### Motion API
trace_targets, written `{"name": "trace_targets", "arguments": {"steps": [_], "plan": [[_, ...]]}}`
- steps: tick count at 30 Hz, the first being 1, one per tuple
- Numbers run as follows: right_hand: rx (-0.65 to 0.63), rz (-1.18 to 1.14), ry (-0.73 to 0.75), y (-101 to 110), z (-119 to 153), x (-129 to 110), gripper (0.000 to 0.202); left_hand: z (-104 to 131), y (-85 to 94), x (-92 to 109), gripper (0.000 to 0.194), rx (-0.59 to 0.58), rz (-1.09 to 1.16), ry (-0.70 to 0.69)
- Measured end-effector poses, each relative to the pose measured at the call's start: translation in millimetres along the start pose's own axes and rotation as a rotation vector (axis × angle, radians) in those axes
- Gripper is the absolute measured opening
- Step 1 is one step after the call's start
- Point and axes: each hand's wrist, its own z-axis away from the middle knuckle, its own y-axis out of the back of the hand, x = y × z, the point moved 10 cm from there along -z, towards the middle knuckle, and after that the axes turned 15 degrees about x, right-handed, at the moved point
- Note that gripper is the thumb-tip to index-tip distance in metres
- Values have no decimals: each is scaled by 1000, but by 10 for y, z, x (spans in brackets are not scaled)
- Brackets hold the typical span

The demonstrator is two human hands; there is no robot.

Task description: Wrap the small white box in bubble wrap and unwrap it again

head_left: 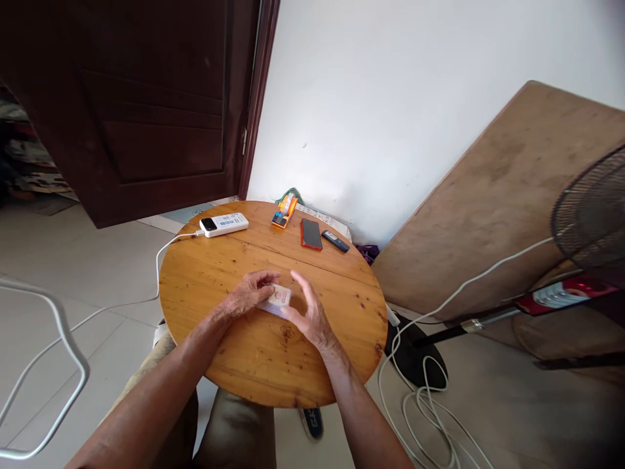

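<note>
A round wooden tabletop (346, 326) stands by a white wall (390, 85), with a dark door (166, 124) to the left and a fan (590, 221) to the right. Near the far edge lie 4 things: a power bank (229, 224), a tape dispenser (285, 212), a phone (311, 234) and a dark gadget (335, 241). Wood stretches between them and the 2 hands, and out to the right edge. The small box (279, 296) lies between the hands. The left hand (251, 293) curls around its left end, thumb on top, holding it; the right hand (311, 314) is spread wide, gripping nothing, thumb by its right side.
</note>
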Motion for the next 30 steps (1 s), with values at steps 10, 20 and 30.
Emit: {"name": "trace_targets", "arguments": {"steps": [10,20,30], "plan": [[26,127,86,-74,15,19,56,-38,-12,-68,48,8,34,9],[45,104,219,-65,26,-110,29,-58,14,-87,43,32,-21,18],[52,188,270,-66,59,-151,31,-42,22,-56,44,34,-32,3]]}}
